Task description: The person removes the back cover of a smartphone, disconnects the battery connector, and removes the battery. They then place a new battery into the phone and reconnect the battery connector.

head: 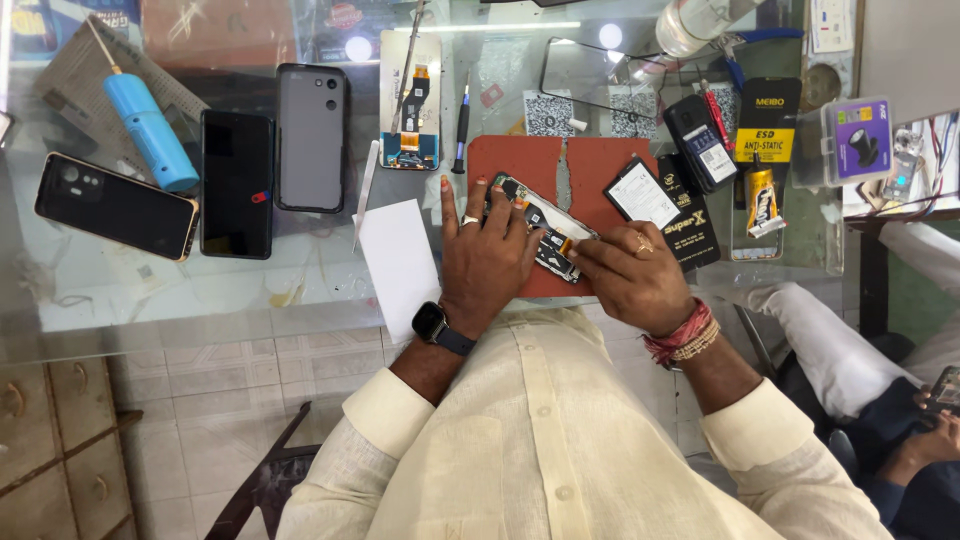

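— What are the two hands doing?

— Both are on an opened phone with its back off. It lies tilted on a red mat in the middle of the glass tabletop. The left hand presses flat on the phone's left part, fingers spread, holding it down. The right hand pinches at the phone's right end, its grip closed there, maybe on a small part, but it is too tiny to tell.

— What is around them?

— A white card lies just left of the left hand. A phone battery sits on the mat's right side. Far left lie three phones: a black one with a gold edge, a black one, and a grey one. A blue tube lies far left too.
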